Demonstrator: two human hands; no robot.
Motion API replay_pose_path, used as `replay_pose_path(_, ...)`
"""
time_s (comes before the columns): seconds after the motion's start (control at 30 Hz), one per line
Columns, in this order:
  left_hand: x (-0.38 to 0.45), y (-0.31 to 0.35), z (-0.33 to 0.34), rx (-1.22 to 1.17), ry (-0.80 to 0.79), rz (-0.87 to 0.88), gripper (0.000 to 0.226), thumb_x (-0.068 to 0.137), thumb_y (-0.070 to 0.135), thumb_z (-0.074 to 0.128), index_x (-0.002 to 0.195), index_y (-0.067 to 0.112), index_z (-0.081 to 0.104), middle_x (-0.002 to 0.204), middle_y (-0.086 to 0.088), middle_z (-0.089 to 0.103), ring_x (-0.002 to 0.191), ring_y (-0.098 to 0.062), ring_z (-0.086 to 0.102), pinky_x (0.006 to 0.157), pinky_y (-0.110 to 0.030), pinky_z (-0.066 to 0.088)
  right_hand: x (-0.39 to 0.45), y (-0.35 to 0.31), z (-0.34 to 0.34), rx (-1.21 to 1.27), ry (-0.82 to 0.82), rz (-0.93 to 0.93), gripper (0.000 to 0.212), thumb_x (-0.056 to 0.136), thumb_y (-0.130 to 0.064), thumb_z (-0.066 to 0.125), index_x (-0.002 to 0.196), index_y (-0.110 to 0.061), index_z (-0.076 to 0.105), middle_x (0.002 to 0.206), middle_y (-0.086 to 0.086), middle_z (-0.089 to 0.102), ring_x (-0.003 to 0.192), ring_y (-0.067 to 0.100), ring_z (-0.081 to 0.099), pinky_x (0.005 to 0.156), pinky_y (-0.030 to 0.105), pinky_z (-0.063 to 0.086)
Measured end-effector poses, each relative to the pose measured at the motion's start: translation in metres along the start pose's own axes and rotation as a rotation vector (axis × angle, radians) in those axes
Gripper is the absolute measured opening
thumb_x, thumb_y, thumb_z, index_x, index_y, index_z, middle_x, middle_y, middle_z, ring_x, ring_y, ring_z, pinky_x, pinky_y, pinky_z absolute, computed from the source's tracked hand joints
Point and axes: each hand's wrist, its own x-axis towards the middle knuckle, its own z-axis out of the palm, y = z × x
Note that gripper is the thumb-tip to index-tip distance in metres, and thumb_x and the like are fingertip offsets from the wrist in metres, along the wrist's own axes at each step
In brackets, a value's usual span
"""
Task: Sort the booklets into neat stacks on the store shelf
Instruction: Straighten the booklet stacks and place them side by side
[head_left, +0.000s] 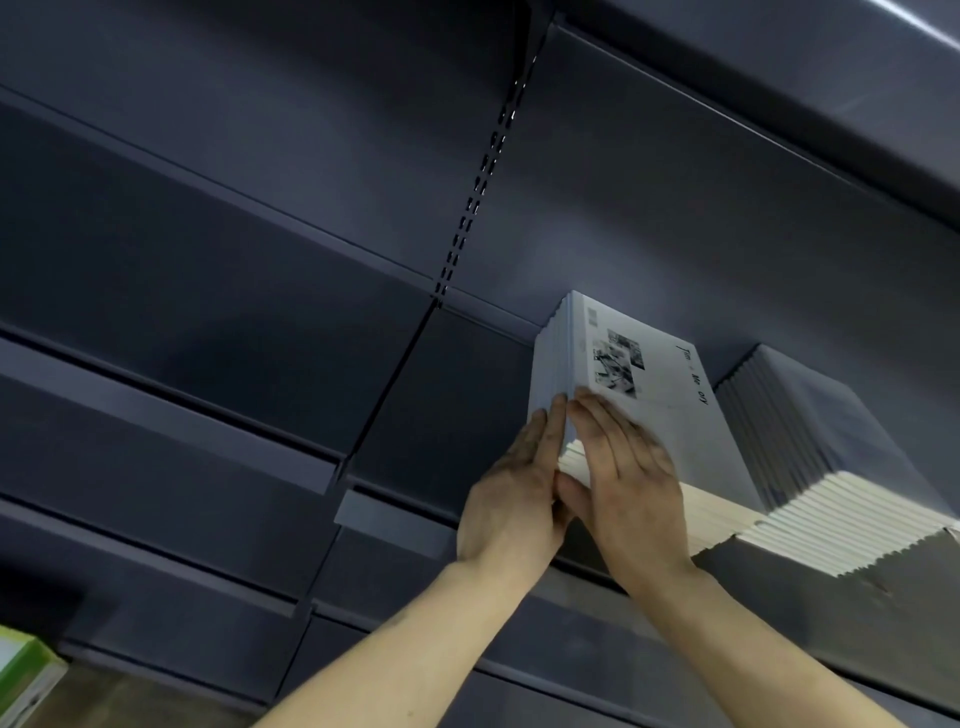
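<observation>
Step in hand: squaring a stack, judged near finished; next move calls for even pressure so the spines line up without toppling the pile.
Left hand (511, 480): fingers straight, pressed flat against the stack's left side.
Right hand (626, 480): fingers straight, laid on the top cover.
Booklet stack (649, 395): on the store shelf (810, 613), just beside a second stack (841, 467).
</observation>
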Motion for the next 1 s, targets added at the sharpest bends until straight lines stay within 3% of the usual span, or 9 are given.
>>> replay_pose_path(0.1, -0.001, 0.001, -0.002, -0.018, 0.007, 0.007, 0.094, 0.096, 0.032, 0.058, 0.146, 0.042, -0.021, 0.163, 0.017, 0.003, 0.144, -0.003, 0.028, 0.107, -0.020, 0.035, 0.000, 0.000, 0.002, -0.017, -0.007, -0.006, 0.060, 0.090, -0.036, 0.052, 0.141, -0.006, 0.045, 0.145, 0.010, 0.052, 0.134, 0.021, 0.046, 0.118, 0.030, 0.023)
replay_pose_path(0.27, -0.002, 0.003, -0.005, -0.076, -0.007, -0.009, 0.090, 0.095, 0.029, 0.060, 0.149, 0.043, -0.010, 0.159, 0.025, 0.000, 0.135, -0.003, 0.042, 0.104, -0.017, 0.038, 0.000, 0.000, 0.002, -0.023, -0.020, -0.002, 0.062, 0.090, -0.038, 0.054, 0.142, -0.007, 0.044, 0.146, 0.010, 0.051, 0.134, 0.021, 0.046, 0.117, 0.031, 0.026)
replay_pose_path(0.43, -0.006, 0.004, -0.002, -0.055, -0.017, 0.040, 0.097, 0.097, 0.027, 0.059, 0.146, 0.036, -0.024, 0.163, 0.016, -0.004, 0.148, -0.003, 0.015, 0.116, -0.024, 0.030, -0.001, 0.000, 0.001, 0.006, -0.001, -0.001, 0.060, 0.090, -0.032, 0.056, 0.143, -0.008, 0.043, 0.146, 0.010, 0.051, 0.134, 0.021, 0.047, 0.117, 0.033, 0.029)
replay_pose_path(0.63, -0.008, 0.007, -0.010, -0.071, -0.040, 0.006, 0.090, 0.098, 0.020, 0.055, 0.148, 0.042, -0.017, 0.161, 0.020, 0.004, 0.133, -0.005, 0.044, 0.097, -0.018, 0.042, -0.003, 0.002, 0.005, -0.007, 0.001, 0.006, 0.058, 0.092, -0.034, 0.054, 0.142, -0.005, 0.048, 0.146, 0.010, 0.051, 0.133, 0.021, 0.049, 0.115, 0.033, 0.031)
replay_pose_path(0.77, -0.009, 0.010, -0.012, -0.025, -0.060, 0.031, 0.089, 0.100, 0.018, 0.052, 0.142, 0.040, -0.023, 0.150, 0.025, -0.014, 0.135, -0.003, 0.040, 0.095, -0.012, 0.037, -0.003, 0.001, 0.007, -0.021, 0.017, 0.007, 0.057, 0.091, -0.032, 0.055, 0.140, -0.003, 0.049, 0.145, 0.011, 0.053, 0.131, 0.023, 0.051, 0.115, 0.033, 0.032)
replay_pose_path(1.0, -0.010, 0.013, -0.010, 0.079, -0.093, 0.018, 0.088, 0.102, 0.014, 0.048, 0.137, 0.031, -0.031, 0.159, 0.016, -0.015, 0.139, -0.005, 0.035, 0.098, -0.014, 0.036, -0.002, -0.001, 0.005, 0.022, 0.035, -0.012, 0.054, 0.092, -0.028, 0.054, 0.140, -0.005, 0.045, 0.145, 0.012, 0.052, 0.132, 0.024, 0.050, 0.113, 0.037, 0.036)
